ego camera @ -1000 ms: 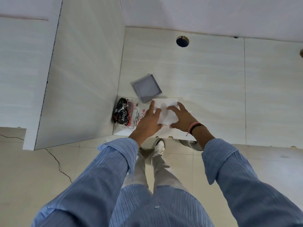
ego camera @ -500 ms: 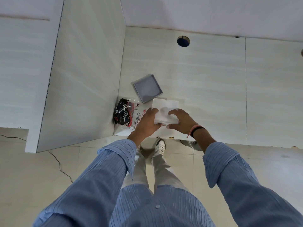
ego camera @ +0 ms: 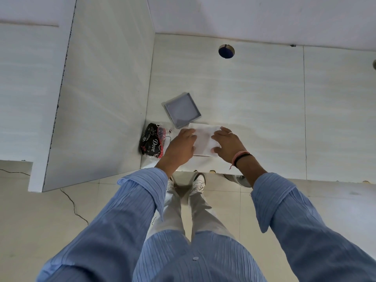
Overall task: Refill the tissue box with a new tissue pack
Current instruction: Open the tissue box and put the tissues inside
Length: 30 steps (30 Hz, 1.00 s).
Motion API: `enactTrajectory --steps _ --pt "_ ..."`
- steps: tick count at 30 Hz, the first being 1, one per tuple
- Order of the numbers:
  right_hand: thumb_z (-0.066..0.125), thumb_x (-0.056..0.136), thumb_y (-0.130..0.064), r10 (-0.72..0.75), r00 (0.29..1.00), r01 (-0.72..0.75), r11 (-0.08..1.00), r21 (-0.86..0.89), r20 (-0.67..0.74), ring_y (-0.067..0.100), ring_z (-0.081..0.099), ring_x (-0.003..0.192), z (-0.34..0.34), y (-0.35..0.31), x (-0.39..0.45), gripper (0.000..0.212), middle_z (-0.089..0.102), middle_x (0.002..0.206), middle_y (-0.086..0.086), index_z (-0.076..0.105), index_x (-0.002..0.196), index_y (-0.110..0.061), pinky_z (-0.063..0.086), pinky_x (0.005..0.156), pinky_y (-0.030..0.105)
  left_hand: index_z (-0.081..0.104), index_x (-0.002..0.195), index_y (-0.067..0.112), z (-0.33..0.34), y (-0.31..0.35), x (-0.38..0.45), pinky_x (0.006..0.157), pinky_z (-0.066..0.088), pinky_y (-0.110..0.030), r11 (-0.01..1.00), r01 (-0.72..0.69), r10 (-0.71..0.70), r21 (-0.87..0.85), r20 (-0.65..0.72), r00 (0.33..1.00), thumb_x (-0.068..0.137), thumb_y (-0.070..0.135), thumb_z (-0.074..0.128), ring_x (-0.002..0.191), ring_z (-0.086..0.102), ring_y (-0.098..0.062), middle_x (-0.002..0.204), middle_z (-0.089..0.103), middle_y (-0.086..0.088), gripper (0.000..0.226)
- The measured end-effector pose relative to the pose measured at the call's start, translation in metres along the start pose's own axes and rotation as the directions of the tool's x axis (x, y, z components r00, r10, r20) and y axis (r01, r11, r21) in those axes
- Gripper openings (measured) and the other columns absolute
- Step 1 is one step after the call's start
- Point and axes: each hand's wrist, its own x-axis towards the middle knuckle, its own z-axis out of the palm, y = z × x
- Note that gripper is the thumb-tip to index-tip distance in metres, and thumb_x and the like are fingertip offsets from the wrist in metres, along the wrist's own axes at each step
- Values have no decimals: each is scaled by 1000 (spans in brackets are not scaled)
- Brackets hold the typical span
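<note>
Head view
Near the front edge of the tabletop (ego camera: 254,94): a white stack of tissues (ego camera: 204,139) lies flat between both hands.
Left hand (ego camera: 180,146): it sits at the stack's left end, fingers (ego camera: 190,131) curled onto the edge and holding it.
Right hand (ego camera: 227,144): it sits at the stack's right end, fingers (ego camera: 221,130) bent over the top and side, also holding it.
Long axis of the stack: it seems to run left to right, from one hand to the other, roughly along the tabletop's front edge, though the hands hide both ends.
Tissue box (ego camera: 182,112): a grey square tray, open side up, rests just beyond the stack and slightly to the left, its near corner touching or almost touching the stack's far edge.
Direction that matters: the box lies away from the body and a little left of the fingers, so the left hand is the nearer one.
Wrapper (ego camera: 154,143): a black, red and clear plastic pack lies left of the left hand, against the side wall (ego camera: 101,98).
Step in hand, as I judge it: the loose stack is gripped at both ends, ready to go forward into the box.
Fit: the square box looks turned at an angle to the stack, so some turning seems needed.
</note>
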Motion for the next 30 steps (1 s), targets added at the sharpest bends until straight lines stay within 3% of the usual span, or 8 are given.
enactTrajectory --steps 3,6,10,13,18,23,26,30 --pt "68 91 -25 15 1000 -14 989 -147 10 30 19 154 7 -6 3 51 42 155 5 57 139 -14 28 119 49 63 123 -1 8 4 3 100 51 -44 990 -8 6 143 17 1000 89 9 68 135 43 -34 147 49 -16 36" --pt "71 87 -18 9 1000 -13 983 -185 -20 39 20 152 17 -11 3 49 44 150 11 61 134 -9 38 112 52 63 113 -1 21 12 2 88 56 -44 966 37 -45 255 29 999 77 -1 75 125 52 -35 137 54 -19 38" --pt "69 86 -11 16 999 -19 996 -83 -43 40 23 150 15 -12 1 49 39 155 15 59 133 -4 48 104 53 59 124 1 18 22 5 92 50 -43 956 61 -68 286 15 998 83 2 69 127 49 -33 142 48 -17 43" --pt "69 88 -14 64 998 -64 998 -11 9 33 19 152 5 -5 0 62 26 165 6 46 146 -10 48 105 51 60 127 3 9 20 13 100 45 -44 972 34 -45 231 39 998 88 10 66 133 44 -32 143 47 -12 40" --pt "70 91 -23 127 986 -106 978 -181 111 31 15 155 6 -2 -2 75 12 170 -6 30 154 -16 44 107 52 51 139 7 12 10 11 94 48 -44 967 2 -24 253 84 996 88 19 73 140 40 -29 153 41 -8 57" --pt "69 90 -18 157 983 -129 957 -259 92 37 27 149 11 -16 2 78 15 168 1 25 154 -14 46 103 54 49 134 7 15 17 11 82 47 -42 966 70 -84 249 46 995 86 17 75 135 44 -30 148 44 -10 56" --pt "66 90 -15 184 974 -149 959 -240 132 36 46 135 5 -21 7 70 19 166 2 32 151 -14 49 94 49 53 132 9 9 21 15 87 46 -43 969 65 -82 236 62 995 85 16 76 133 46 -31 144 47 -10 53" --pt "72 88 -19 196 972 -161 958 -237 129 35 51 130 -4 -18 8 65 24 166 0 42 146 -13 50 94 45 55 131 10 0 18 17 92 46 -43 964 50 -65 262 51 997 85 16 75 134 46 -30 143 50 -9 51"
